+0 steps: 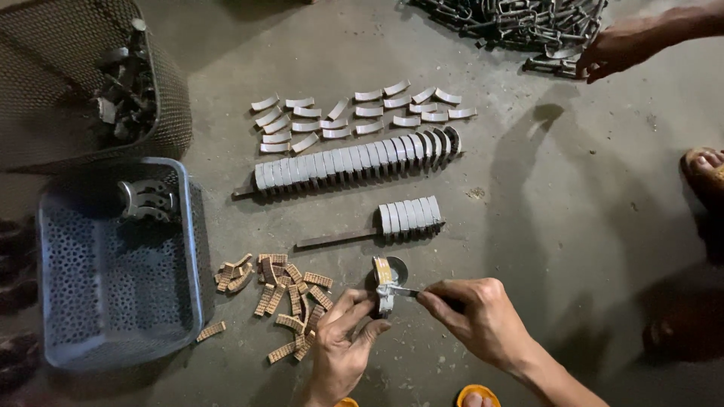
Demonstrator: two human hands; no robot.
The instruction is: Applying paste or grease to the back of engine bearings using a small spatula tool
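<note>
My left hand (341, 345) grips a curved grey metal shoe (385, 290) with a tan lining strip on its top, held upright just above the concrete floor. My right hand (477, 316) pinches a thin metal tool (405, 291) whose tip touches the side of that shoe. A small round tin (398, 266) sits right behind the shoe. Several tan lining strips (283, 298) lie scattered left of my left hand.
Two rows of grey shoes threaded on flat bars (354, 160) (407, 218) lie ahead, with loose curved pieces (362, 113) beyond. A blue plastic basket (192, 249) and a wire basket (170, 90) stand left. Another person's hand (615, 49) reaches a metal pile (513, 19); a sandalled foot (705, 173) is at right.
</note>
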